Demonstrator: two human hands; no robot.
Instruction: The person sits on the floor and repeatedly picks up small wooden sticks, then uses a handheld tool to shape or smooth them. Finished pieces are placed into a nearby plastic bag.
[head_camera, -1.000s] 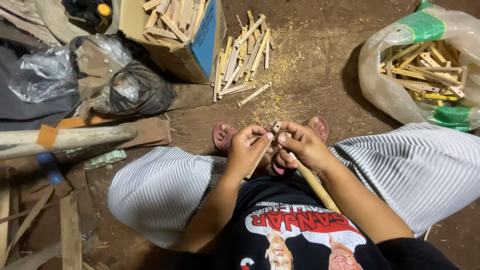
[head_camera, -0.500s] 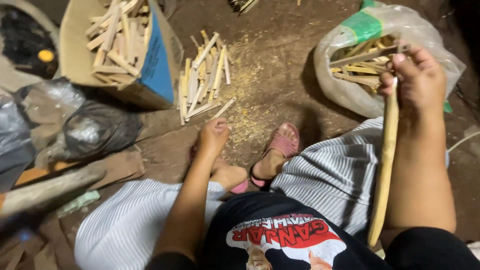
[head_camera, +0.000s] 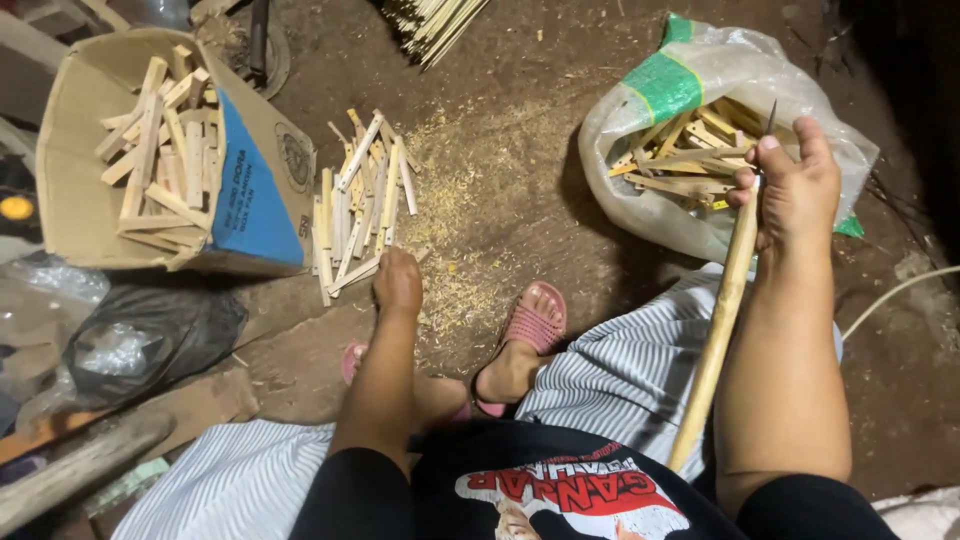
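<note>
Down by the sticks (head_camera: 355, 205), left hand (head_camera: 397, 283) reached with fingers hidden, can't tell their state, while right hand (head_camera: 795, 190) gripped the knife (head_camera: 722, 320) upright.

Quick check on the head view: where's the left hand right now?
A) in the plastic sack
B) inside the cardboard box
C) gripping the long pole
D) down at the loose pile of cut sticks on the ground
D: the left hand reaches down to the near end of the pile of cut sticks on the dirt, beside the cardboard box, while the right hand holds the long pole upright near the plastic sack.
</note>
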